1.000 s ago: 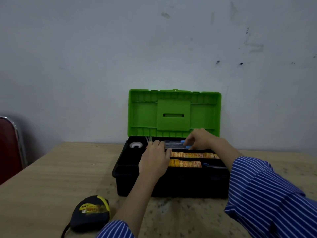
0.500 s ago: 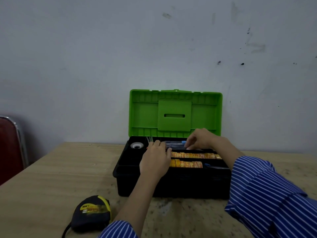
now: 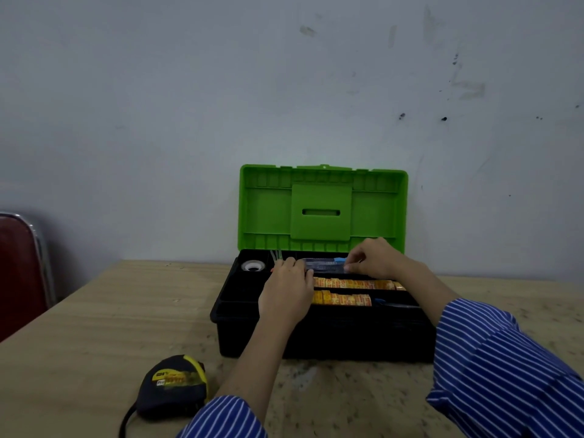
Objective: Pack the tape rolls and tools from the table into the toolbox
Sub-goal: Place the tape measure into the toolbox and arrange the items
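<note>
One black toolbox (image 3: pixel 322 339) is seen on the table (image 3: pixel 94 327), its green lid (image 3: pixel 322 207) raised upright. A clear packet with a blue end (image 3: pixel 325 265) is pinched by the right hand (image 3: pixel 374 259) at its right end, in the back compartment; the left hand (image 3: pixel 286 292) is laid at the packet's other end, fingers curled, though whether it grasps cannot be told. Just in front of the grip, two rows of orange-yellow tape rolls (image 3: pixel 354 283) are counted. One white roll (image 3: pixel 252 266) sits left of the hands. One tape measure (image 3: pixel 173 385) is left outside, on the table, near the left sleeve (image 3: pixel 224 418).
</note>
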